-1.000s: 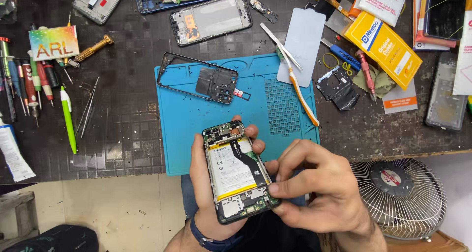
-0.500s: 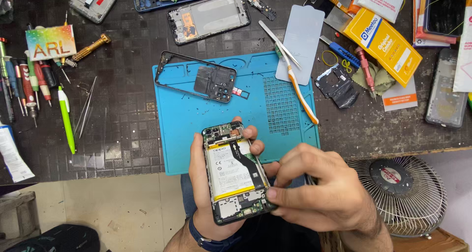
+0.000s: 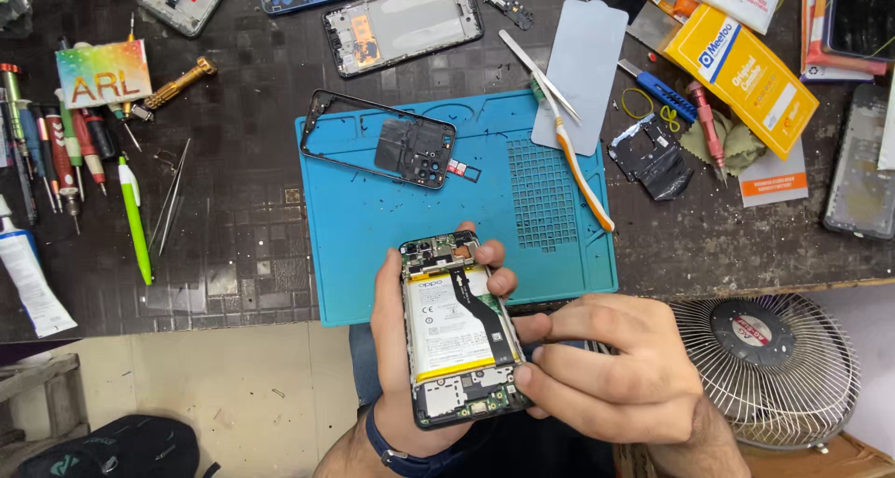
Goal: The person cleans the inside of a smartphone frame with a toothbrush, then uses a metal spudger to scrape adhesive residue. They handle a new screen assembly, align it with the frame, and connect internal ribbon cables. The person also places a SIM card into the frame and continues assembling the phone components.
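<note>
Workbench (image 3: 233,245): dark, scuffed top, cut off at the upper and both side edges of the view; its near edge shows, with pale floor below on the left.
Blue mat (image 3: 392,235): lies flat on the workbench; its lower middle is hidden behind the phone and the hands.
Desk fan (image 3: 764,366): round wire cage low on the right, its left side covered by the right hand, its base cut off at the bottom.
Yellow box (image 3: 746,72): lies slantwise at the upper right; the packets beyond it run out of view.
Grey sheet (image 3: 583,72): rests half on the mat's upper right corner, with tweezers (image 3: 539,63) lying across its left edge.
Opened phone (image 3: 457,333): held upright in the air in front of the mat's near edge, back cover off, battery and boards showing; the small parts on the lower board are too fine to make out.
Left hand (image 3: 401,357): wrapped around the phone from behind, fingertips curling over its right edge, palm hidden by the phone.
Right hand (image 3: 615,366): thumb and forefinger pinched against the phone's lower right edge; whether they grip anything small I cannot tell.
Black frame (image 3: 382,142): empty phone frame on the mat's upper left, well apart from the hands.
Toothbrush (image 3: 583,170): orange and white, slanting across the mat's right side.
</note>
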